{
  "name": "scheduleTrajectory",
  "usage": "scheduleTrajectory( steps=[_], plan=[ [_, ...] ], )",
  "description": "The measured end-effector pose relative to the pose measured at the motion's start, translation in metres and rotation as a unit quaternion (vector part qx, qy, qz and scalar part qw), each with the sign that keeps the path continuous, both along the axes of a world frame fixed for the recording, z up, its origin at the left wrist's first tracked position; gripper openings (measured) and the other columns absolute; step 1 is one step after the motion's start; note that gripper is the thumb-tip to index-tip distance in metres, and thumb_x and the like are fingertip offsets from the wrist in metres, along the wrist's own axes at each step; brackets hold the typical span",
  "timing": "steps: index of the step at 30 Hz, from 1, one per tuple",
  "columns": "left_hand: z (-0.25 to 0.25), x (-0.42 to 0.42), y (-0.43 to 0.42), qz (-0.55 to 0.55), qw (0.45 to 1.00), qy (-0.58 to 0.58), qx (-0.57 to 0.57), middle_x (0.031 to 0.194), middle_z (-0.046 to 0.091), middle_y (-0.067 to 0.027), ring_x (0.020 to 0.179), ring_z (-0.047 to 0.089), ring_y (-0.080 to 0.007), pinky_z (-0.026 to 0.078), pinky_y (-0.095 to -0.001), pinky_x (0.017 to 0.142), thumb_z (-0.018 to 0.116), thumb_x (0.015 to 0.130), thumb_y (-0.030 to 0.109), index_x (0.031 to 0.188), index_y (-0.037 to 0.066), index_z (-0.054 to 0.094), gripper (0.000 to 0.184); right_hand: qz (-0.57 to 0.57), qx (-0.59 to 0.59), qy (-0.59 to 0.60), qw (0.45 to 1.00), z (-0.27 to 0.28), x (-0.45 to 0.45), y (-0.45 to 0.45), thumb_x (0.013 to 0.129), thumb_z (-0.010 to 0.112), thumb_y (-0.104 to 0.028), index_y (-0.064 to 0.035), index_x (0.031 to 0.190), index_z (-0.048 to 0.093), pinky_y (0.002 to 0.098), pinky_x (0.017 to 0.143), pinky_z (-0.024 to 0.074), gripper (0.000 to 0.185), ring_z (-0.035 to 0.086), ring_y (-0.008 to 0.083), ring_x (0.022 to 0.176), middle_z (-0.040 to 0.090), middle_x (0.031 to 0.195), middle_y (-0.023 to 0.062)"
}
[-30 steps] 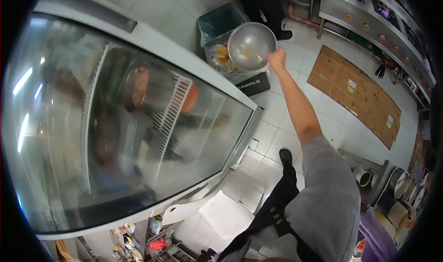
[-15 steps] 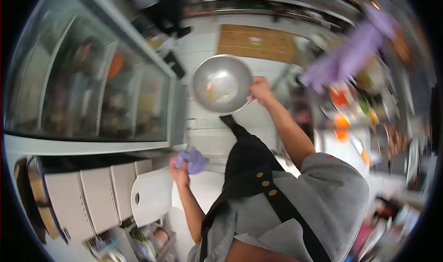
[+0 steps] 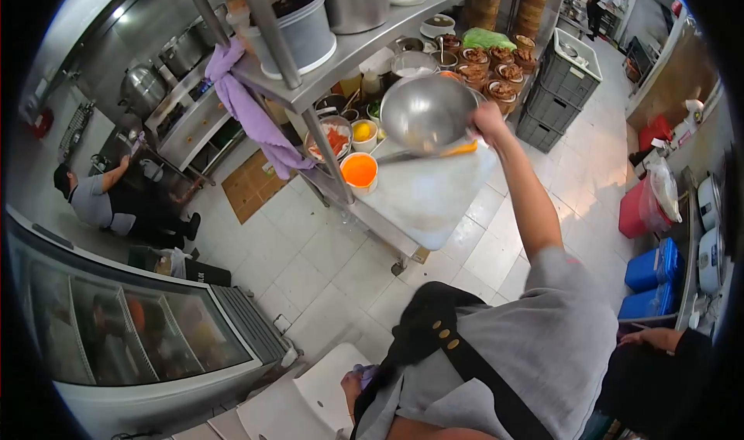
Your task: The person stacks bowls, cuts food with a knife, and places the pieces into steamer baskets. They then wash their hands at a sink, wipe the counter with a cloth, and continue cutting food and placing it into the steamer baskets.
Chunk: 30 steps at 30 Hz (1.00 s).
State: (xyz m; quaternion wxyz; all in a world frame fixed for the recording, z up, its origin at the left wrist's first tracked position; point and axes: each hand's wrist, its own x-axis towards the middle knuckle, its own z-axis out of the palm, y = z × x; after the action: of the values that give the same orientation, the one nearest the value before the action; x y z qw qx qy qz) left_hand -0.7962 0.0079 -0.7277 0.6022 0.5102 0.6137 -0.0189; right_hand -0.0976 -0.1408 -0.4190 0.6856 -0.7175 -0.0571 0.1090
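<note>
My right hand (image 3: 488, 122) grips the rim of a steel mixing bowl (image 3: 426, 111) with a little residue inside. The bowl is above a prep table, over the far end of a white cutting board (image 3: 426, 200). Low by my body, my left hand (image 3: 350, 386) is closed around a purple cloth (image 3: 364, 374), partly hidden by my apron. Close to the bowl stand a white tub of orange liquid (image 3: 359, 170), a smaller tub with something yellow (image 3: 363, 134) and a bowl of red food (image 3: 332, 138).
Another purple towel (image 3: 248, 115) hangs on the steel shelf (image 3: 341, 60). Steamers of food (image 3: 502, 91) and grey crates (image 3: 554, 91) stand at the table's far end. A co-worker (image 3: 108, 200) is at the left, another person (image 3: 659, 378) behind at right. A glass-topped fridge (image 3: 147, 324) stands left.
My view has swung right, from the fridge and floor to the prep table. The bowl in my right hand is now over the table; my left hand still has its cloth.
</note>
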Motion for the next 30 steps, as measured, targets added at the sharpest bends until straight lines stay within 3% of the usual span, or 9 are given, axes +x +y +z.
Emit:
scheduleTrajectory(
  steps=[6,9,12,14,16,19,21,26,30],
  plan=[
    [0.115,0.139,-0.063,-0.074,0.970,-0.217,0.085,0.075,0.063,-0.0081,0.064,0.057,-0.0148,0.045,-0.0287,0.058,0.060,0.068,-0.004,0.086,-0.003,0.062,0.018,-0.101,0.140,0.054,0.984,0.010,0.152,0.095,0.079,0.049,-0.002,0.0096,0.087,0.055,0.0378,0.041,0.0557,0.016,0.064,0.0324,0.056,0.059,0.081,0.0188],
    [0.163,0.242,-0.093,0.012,0.960,-0.278,-0.031,0.078,0.062,-0.0060,0.072,0.058,-0.0139,0.046,-0.0256,0.065,0.061,0.070,-0.005,0.093,-0.001,0.059,0.023,0.150,0.056,-0.010,0.987,-0.031,0.108,0.035,0.088,0.059,-0.031,-0.0045,0.085,0.061,0.0300,0.043,0.0489,0.027,0.062,0.0172,0.062,0.058,0.070,0.0055],
    [0.189,0.403,-0.151,-0.056,0.930,-0.363,-0.008,0.105,0.056,-0.0122,0.094,0.056,-0.0181,0.047,-0.0303,0.079,0.073,0.075,0.011,0.115,-0.003,0.050,0.048,0.353,0.012,0.114,0.929,-0.096,-0.002,-0.085,0.090,0.055,-0.038,-0.0106,0.117,0.056,0.0313,0.073,0.0495,0.038,0.057,0.0185,0.096,0.060,0.107,0.0074],
    [0.195,0.493,-0.180,-0.350,0.821,-0.286,0.349,0.123,0.044,-0.0132,0.113,0.044,-0.0239,0.044,-0.0401,0.089,0.075,0.075,0.017,0.129,-0.001,0.038,0.068,0.407,0.089,0.317,0.852,-0.156,-0.062,-0.150,0.090,0.057,-0.036,-0.0104,0.136,0.042,0.0309,0.096,0.0409,0.055,0.043,0.0185,0.120,0.050,0.128,0.0079],
    [0.262,0.570,-0.215,-0.396,0.760,-0.259,0.446,0.123,0.043,-0.0131,0.116,0.041,-0.0239,0.043,-0.0414,0.089,0.075,0.075,0.019,0.129,0.000,0.038,0.068,0.321,0.142,0.371,0.860,-0.159,-0.034,-0.179,0.091,0.055,-0.032,-0.0065,0.122,0.055,0.0318,0.079,0.0484,0.040,0.054,0.0166,0.103,0.060,0.112,0.0072],
    [0.288,0.602,-0.223,-0.345,0.802,-0.200,0.444,0.120,0.047,-0.0098,0.110,0.047,-0.0212,0.047,-0.0363,0.082,0.075,0.075,0.017,0.127,0.003,0.042,0.062,0.057,0.001,0.097,0.994,-0.147,0.078,-0.178,0.090,0.052,-0.028,0.0004,0.082,0.063,0.0406,0.064,0.0463,0.032,0.061,0.0234,0.066,0.063,0.070,0.0126],
    [0.255,0.615,-0.219,-0.282,0.903,-0.281,0.162,0.115,0.050,-0.0088,0.104,0.053,-0.0203,0.049,-0.0329,0.075,0.071,0.079,0.013,0.125,0.006,0.045,0.052,0.091,-0.148,-0.043,0.984,-0.173,0.171,-0.160,0.088,0.052,-0.026,0.0010,0.097,0.058,0.0378,0.070,0.0494,0.029,0.063,0.0312,0.081,0.064,0.087,0.0189],
    [0.187,0.689,-0.264,-0.240,0.916,-0.317,-0.063,0.113,0.053,-0.0080,0.090,0.061,-0.0192,0.053,-0.0306,0.071,0.060,0.088,0.012,0.120,0.004,0.050,0.034,0.166,-0.406,-0.362,0.822,-0.217,0.246,-0.113,0.086,0.052,-0.024,-0.0002,0.117,0.046,0.0457,0.081,0.0482,0.040,0.050,0.0428,0.107,0.040,0.128,0.0287],
    [0.196,0.776,-0.274,-0.001,0.927,-0.330,-0.178,0.122,0.050,-0.0139,0.104,0.057,-0.0257,0.051,-0.0387,0.082,0.048,0.095,0.025,0.126,0.003,0.043,0.038,0.321,-0.317,-0.122,0.884,-0.187,0.247,-0.132,0.081,0.056,-0.020,0.0015,0.103,0.054,0.0454,0.079,0.0479,0.031,0.054,0.0408,0.102,0.058,0.096,0.0272]
  ],
)
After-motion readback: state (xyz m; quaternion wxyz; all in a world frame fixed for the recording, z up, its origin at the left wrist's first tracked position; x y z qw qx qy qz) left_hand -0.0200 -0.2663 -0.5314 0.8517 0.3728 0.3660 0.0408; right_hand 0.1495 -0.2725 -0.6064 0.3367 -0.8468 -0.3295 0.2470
